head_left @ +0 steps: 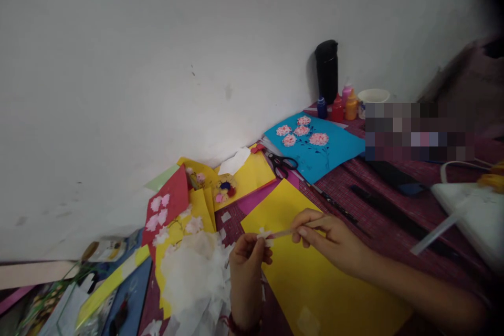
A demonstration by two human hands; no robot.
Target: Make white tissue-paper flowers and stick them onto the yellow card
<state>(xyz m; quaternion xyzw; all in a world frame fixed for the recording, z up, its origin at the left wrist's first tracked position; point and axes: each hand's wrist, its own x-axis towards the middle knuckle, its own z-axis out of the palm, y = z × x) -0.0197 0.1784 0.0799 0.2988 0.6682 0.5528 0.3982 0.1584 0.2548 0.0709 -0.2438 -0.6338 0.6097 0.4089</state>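
Note:
My left hand (248,254) is raised over the table, fingers pinched on a small white tissue piece (264,234). My right hand (328,239) comes in from the right, its fingers closed on a thin pale stick (284,232) whose tip touches the tissue piece. Both hands hover above a large yellow paper sheet (311,283). A heap of white tissue paper (197,278) lies just left of my left hand.
Against the wall lie a blue sheet with pink tissue flowers (315,144), black scissors (282,164), a red card with white flowers (165,207), small colour bottles (338,107), a black flask (326,71) and a white bowl (373,95). A white object (472,210) sits at right.

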